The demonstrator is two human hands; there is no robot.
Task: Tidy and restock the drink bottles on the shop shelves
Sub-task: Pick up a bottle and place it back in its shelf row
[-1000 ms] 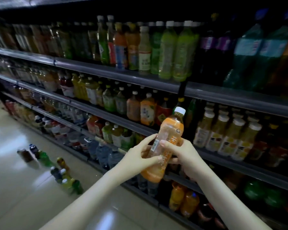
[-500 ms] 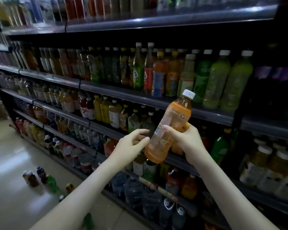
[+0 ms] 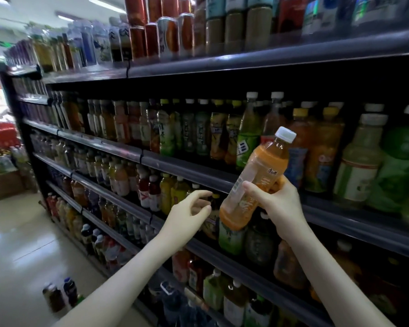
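Just above the right hand point(image 3: 278, 205), the orange bottle point(image 3: 257, 175) sits tilted, cap up and away from the wrist. Likely risk: the one-hand hold on a smooth label slips. The bottle's base could also clip the packed row on the shelf point(image 3: 187, 166) behind the hands and topple neighbours. Right hand: fingers and thumb wrapped round the bottle's lower half. Left hand point(image 3: 187, 215): holding nothing, fingers loosely spread and part-curled, just beside the bottle's base, seemingly not touching it.
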